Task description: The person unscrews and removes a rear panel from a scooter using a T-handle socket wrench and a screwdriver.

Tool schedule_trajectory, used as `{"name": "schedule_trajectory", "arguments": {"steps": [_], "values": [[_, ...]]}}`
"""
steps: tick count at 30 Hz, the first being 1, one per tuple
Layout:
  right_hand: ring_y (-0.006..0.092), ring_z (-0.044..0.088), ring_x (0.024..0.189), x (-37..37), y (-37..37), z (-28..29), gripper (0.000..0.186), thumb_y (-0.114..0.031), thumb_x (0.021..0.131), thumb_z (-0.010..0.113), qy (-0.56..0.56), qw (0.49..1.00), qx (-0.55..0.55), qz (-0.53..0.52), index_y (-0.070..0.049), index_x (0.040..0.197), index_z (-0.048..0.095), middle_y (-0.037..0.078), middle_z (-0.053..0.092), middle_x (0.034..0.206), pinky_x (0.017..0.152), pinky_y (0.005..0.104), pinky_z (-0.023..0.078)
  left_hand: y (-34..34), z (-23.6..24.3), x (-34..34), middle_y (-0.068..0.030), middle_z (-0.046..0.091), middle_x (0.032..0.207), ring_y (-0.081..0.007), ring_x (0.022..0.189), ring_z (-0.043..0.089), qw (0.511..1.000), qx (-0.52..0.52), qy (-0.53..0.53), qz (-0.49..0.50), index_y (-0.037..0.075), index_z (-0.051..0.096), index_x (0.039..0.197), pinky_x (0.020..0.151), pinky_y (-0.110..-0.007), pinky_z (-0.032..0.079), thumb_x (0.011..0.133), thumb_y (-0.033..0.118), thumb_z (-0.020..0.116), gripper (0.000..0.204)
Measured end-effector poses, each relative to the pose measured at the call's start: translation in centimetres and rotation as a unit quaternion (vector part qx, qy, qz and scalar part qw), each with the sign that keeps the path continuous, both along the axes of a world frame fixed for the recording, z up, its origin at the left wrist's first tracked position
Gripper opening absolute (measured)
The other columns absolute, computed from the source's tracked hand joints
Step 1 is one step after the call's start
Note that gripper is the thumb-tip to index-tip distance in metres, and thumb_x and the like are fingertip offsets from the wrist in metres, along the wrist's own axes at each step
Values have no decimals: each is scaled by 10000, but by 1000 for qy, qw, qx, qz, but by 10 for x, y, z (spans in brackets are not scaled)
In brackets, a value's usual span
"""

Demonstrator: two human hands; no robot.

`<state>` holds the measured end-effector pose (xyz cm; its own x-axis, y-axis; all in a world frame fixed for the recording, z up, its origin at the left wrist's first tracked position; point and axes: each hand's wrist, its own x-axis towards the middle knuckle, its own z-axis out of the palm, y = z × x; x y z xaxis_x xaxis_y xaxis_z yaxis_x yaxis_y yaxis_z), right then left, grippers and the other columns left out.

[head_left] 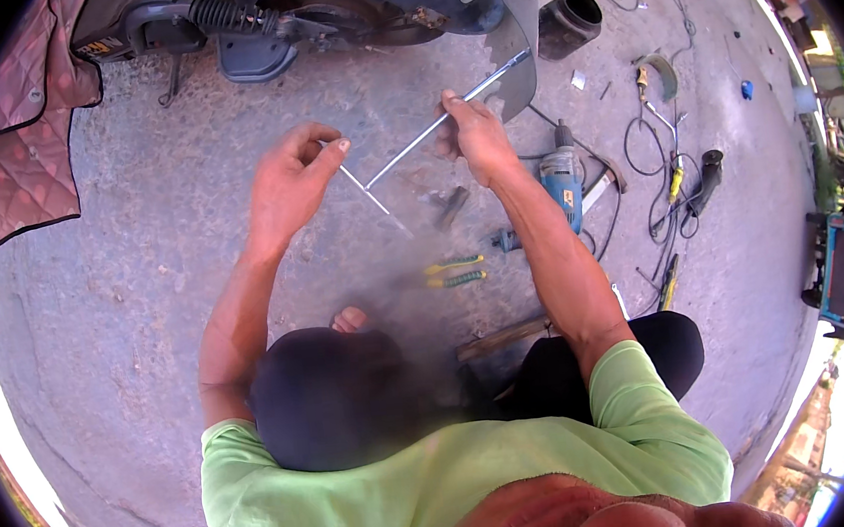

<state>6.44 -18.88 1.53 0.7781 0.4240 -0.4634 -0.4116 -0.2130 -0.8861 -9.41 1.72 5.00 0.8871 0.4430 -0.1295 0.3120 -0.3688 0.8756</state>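
A silver T-handle socket wrench (404,153) is held out in front of me, its long shaft slanting up to the right. My left hand (287,183) pinches one end of the crossbar between thumb and fingers. Around the shaft, closer to the socket end, my right hand (479,140) is closed. That socket end lies in front of the grey rear mudguard (520,39) of a motorbike (349,4); whether they touch I cannot tell. The bike's wheel, black spring and footrest show along the top.
Pliers with green-yellow handles (457,262) lie before my feet. Right of my right forearm are a blue power drill (563,186), a black can (570,25), and several cables (639,159). A wooden piece (504,339) sits between my knees. Pink quilted cloth (28,172) hangs at left.
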Motion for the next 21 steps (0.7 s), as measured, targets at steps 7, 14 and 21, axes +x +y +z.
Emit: {"name": "schedule_trajectory", "arguments": {"steps": [7,14,21], "values": [[155,549,598,-18,-21,-25,451,-446,1036,537,-88,988,-84,96,-35,873,628,55,583,675,575,320,436,-11,6,134,-200,768,960,-320,953,743,997,53,-52,22,23,766,1056,886,-385,553,853,378,742,410],[178,606,601,-39,-41,-38,516,-469,1051,532,-55,990,-49,117,8,886,640,83,621,705,579,381,489,-47,-11,206,-220,757,991,-399,1001,725,980,135,-27,144,59,793,1000,885,-458,557,821,463,756,444],[359,682,764,-39,-49,-39,545,-492,1032,498,-145,970,-85,178,-12,847,679,198,673,748,745,476,510,-44,-31,205,-220,749,967,-413,913,722,957,228,-65,169,76,781,1035,827,-475,554,925,399,652,365]]}}
